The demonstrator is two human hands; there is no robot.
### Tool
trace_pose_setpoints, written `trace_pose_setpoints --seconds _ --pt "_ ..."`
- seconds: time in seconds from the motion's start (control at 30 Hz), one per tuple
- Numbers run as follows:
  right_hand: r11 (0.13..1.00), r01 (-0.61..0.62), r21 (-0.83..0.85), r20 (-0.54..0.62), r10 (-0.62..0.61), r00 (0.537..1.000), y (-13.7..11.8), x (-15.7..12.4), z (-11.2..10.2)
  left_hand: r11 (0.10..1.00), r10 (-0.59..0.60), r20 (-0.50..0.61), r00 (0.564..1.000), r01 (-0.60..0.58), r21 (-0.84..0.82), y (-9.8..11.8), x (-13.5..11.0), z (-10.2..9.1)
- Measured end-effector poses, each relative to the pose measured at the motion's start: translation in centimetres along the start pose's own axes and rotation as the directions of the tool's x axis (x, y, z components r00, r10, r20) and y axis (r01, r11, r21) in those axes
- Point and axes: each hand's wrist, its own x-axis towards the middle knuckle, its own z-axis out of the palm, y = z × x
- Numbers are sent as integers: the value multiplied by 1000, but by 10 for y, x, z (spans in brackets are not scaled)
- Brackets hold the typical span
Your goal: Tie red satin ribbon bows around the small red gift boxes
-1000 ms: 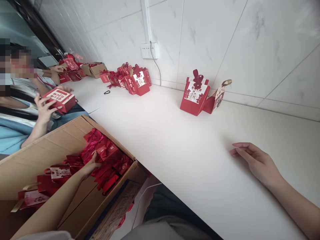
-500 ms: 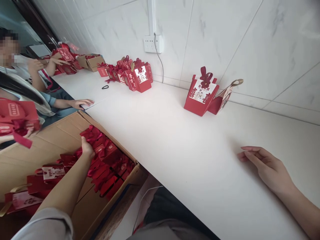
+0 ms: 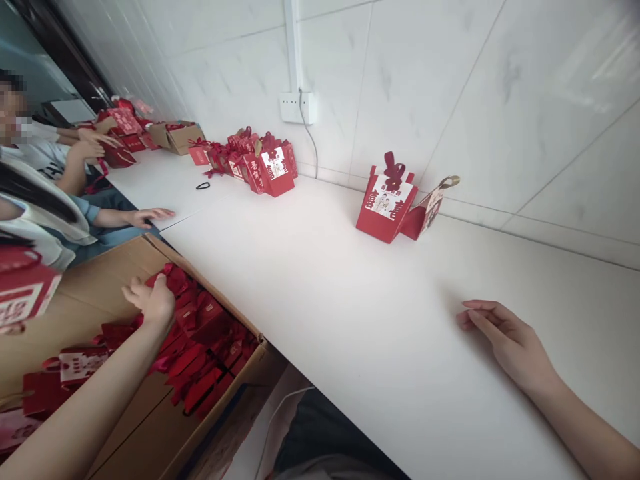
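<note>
My left hand (image 3: 154, 300) is open above the big cardboard box (image 3: 113, 263), fingers spread toward its far wall. Right beside it lie red gift boxes with ribbons (image 3: 200, 313), packed in several rows; whether the hand touches one I cannot tell. My right hand (image 3: 505, 340) rests on the white table (image 3: 320, 287) with loosely curled fingers and nothing visible in them. Beyond it, near the wall, stand a red gift box with a printed white label and dark red loop (image 3: 385, 207) and a second one with a gold loop (image 3: 425, 210), leaning.
Farther along the table are a cluster of red gift boxes (image 3: 270, 167), a black band (image 3: 203, 185) and a small carton (image 3: 177, 137). Other people sit at the left; a co-worker's hand (image 3: 150, 215) lies on the table edge. Another red gift box (image 3: 23, 287) is held at far left.
My left hand has come up off the gift boxes and its fingers have spread. The box held at far left has moved and turned. My right hand stays resting; the view has shifted slightly.
</note>
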Motion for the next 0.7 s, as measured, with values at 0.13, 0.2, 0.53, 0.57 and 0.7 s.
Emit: trace_pose_setpoints --seconds 0.13,0.2,0.53,0.57,0.7 --pt "999 30 39 43 -32 999 -1 2 2 925 371 -53 927 -374 -61 66 -22 7" --pt "997 46 59 46 -49 998 -2 3 4 702 706 -19 708 -703 -114 106 -42 14" --pt "978 170 122 41 -176 983 -9 8 12 683 621 751 223 -624 -380 229 -163 169" --pt "978 171 124 40 -177 983 -10 9 13 785 532 783 322 -534 -314 236 -173 193" --pt "977 179 115 60 -187 980 -14 9 13 853 512 667 541 -412 -321 266 -203 262"
